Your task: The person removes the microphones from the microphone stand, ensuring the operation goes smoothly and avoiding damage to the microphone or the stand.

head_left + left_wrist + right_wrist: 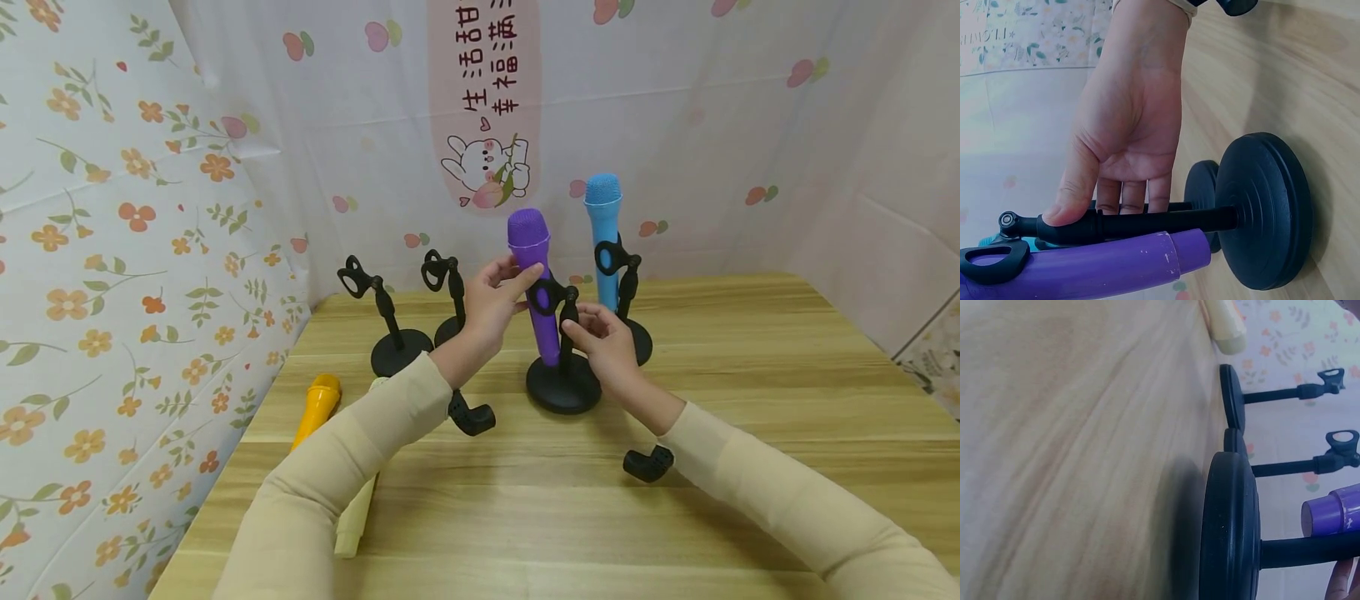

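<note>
In the head view a purple microphone (528,229) stands tilted, its body in the ring clip of a black microphone stand (564,387). My left hand (491,304) holds this microphone below its head, with thumb and fingers at either side. My right hand (607,346) grips the stand's pole under the clip. The left wrist view shows the right hand (1135,125) from the side, thumb on the pole, with the purple microphone (1110,265) alongside. Only a few right fingers (1340,581) show in the right wrist view, by the pole.
Behind to the right, a blue microphone (603,217) rests in another stand (640,342). Two more stands (401,354) (447,329) are at the back left. An orange microphone (318,408) and a cream microphone (356,517) lie at the left, partly behind my sleeve. A patterned curtain (360,125) borders the table.
</note>
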`<move>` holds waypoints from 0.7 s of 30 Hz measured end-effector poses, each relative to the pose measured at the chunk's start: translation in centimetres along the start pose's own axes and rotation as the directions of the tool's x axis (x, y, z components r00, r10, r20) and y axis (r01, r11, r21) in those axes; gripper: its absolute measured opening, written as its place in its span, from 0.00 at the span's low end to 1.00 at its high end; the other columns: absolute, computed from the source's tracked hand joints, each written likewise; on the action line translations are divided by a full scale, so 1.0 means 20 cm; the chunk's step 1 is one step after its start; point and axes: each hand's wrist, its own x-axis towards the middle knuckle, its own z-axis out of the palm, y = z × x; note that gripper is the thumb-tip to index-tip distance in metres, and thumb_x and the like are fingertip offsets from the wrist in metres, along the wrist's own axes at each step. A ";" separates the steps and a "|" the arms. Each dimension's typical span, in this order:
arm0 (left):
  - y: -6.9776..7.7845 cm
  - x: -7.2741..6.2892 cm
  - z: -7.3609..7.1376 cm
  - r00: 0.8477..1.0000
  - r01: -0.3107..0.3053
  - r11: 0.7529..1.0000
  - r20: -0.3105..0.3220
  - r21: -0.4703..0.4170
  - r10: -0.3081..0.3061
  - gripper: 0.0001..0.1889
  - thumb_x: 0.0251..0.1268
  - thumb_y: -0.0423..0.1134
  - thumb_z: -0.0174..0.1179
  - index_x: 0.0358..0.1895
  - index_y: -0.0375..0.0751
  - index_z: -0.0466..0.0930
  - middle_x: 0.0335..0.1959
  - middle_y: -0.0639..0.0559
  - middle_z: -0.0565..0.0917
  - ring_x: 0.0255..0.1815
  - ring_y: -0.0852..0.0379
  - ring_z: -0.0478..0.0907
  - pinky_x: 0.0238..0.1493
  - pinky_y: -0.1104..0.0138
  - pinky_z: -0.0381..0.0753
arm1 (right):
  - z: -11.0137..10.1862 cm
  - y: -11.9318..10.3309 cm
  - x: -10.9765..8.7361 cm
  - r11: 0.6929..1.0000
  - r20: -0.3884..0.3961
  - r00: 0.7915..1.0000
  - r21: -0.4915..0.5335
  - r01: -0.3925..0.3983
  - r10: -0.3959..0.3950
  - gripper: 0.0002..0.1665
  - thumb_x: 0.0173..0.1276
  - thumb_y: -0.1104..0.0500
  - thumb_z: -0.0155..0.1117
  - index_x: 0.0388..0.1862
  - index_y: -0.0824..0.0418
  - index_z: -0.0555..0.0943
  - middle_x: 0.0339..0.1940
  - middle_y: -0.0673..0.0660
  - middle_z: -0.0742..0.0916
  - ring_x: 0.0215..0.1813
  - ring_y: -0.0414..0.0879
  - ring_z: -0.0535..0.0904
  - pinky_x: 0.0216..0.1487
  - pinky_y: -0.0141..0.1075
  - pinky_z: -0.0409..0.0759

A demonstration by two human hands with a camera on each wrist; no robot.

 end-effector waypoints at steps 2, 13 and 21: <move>0.00 -0.01 0.00 1.000 0.002 1.000 0.008 -0.002 -0.002 0.20 0.58 0.46 0.71 0.52 0.41 0.81 0.43 0.48 0.82 0.46 0.52 0.82 0.45 0.57 0.83 | -0.01 0.00 -0.01 1.000 0.006 1.000 0.006 0.005 -0.005 0.13 0.69 0.59 0.66 0.51 0.55 0.77 0.37 0.50 0.82 0.43 0.41 0.79 0.46 0.33 0.82; 0.00 -0.07 0.01 0.999 0.019 1.000 0.038 -0.008 -0.019 0.21 0.59 0.45 0.70 0.53 0.40 0.80 0.45 0.48 0.81 0.47 0.52 0.81 0.46 0.58 0.83 | -0.03 -0.01 -0.09 1.000 0.024 0.999 -0.021 -0.023 0.024 0.17 0.70 0.59 0.64 0.54 0.60 0.75 0.38 0.51 0.81 0.43 0.40 0.79 0.47 0.34 0.81; 0.00 -0.12 0.01 0.998 0.035 0.999 0.045 0.000 -0.035 0.20 0.59 0.44 0.70 0.52 0.40 0.80 0.45 0.47 0.81 0.46 0.52 0.81 0.46 0.58 0.83 | -0.04 0.01 -0.13 0.999 0.015 0.999 0.001 -0.038 0.037 0.15 0.69 0.60 0.65 0.53 0.57 0.76 0.37 0.49 0.81 0.41 0.39 0.78 0.45 0.32 0.81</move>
